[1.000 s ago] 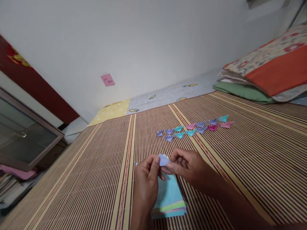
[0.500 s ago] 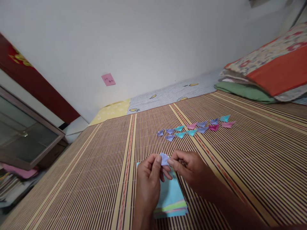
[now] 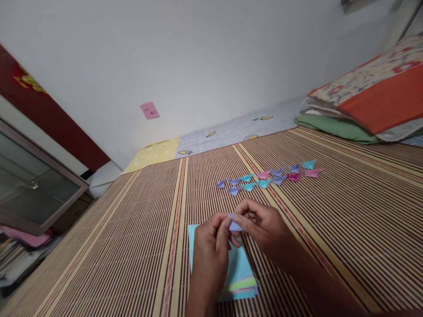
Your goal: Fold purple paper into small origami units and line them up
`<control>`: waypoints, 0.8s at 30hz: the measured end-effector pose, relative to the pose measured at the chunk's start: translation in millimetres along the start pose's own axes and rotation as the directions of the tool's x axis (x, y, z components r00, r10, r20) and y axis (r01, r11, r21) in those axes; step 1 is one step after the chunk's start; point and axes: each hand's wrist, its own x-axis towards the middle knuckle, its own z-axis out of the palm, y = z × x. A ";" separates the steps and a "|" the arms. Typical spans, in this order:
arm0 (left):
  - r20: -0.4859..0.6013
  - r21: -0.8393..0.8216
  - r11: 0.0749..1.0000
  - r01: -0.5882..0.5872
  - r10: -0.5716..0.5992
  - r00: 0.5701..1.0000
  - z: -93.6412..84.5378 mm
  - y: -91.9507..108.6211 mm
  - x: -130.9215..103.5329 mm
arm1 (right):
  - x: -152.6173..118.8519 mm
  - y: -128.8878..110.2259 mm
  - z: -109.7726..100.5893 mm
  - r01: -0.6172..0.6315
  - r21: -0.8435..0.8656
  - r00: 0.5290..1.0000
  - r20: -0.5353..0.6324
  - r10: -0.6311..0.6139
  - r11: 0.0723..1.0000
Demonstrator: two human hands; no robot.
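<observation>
A small folded lavender paper is pinched between both hands, partly covered by the fingers. My left hand grips its left side with thumb and fingers. From the right, my right hand holds its upper edge, thumb on the near face. Below the hands lies a stack of paper sheets, light blue on top with green and pink edges showing. Beyond them, several small folded paper shapes in purple, teal and pink, such as a teal one, rest in two rows.
The striped mat spans the bed surface. Folded bedding is piled at the right rear. A pink note is on the wall, and a glass-fronted cabinet stands at the left.
Both hands have drawn closer together. My left hand has shifted slightly right, and the lavender paper has turned and moved a little right and down, with more of its top covered by fingers.
</observation>
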 end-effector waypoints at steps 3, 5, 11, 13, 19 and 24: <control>-0.016 0.036 0.999 -0.004 0.005 1.000 2.8 1.1 -1.6 | 0.2 1.7 8.3 -0.015 0.122 1.000 0.006 0.015 0.992; -0.026 0.042 0.999 0.002 -0.001 1.000 4.0 1.6 -2.1 | -0.2 1.4 10.5 -0.016 0.150 0.999 0.039 0.011 0.989; -0.024 -0.189 0.976 0.106 -0.112 0.993 3.0 4.6 0.1 | -2.9 -2.2 6.9 0.094 -0.168 0.987 -0.115 -0.114 0.981; 0.023 -0.259 0.952 0.166 -0.166 0.986 1.2 5.6 1.4 | -3.5 -2.6 5.7 0.140 -0.301 0.962 -0.182 -0.201 0.943; 0.041 -0.314 0.942 0.118 -0.110 0.993 1.6 8.3 2.6 | -4.1 0.6 6.9 0.244 -0.417 0.921 -0.182 -0.344 0.875; 0.044 -0.318 0.942 0.103 -0.094 0.995 2.7 8.4 0.6 | -4.5 1.6 9.3 0.246 -0.405 0.921 -0.187 -0.343 0.881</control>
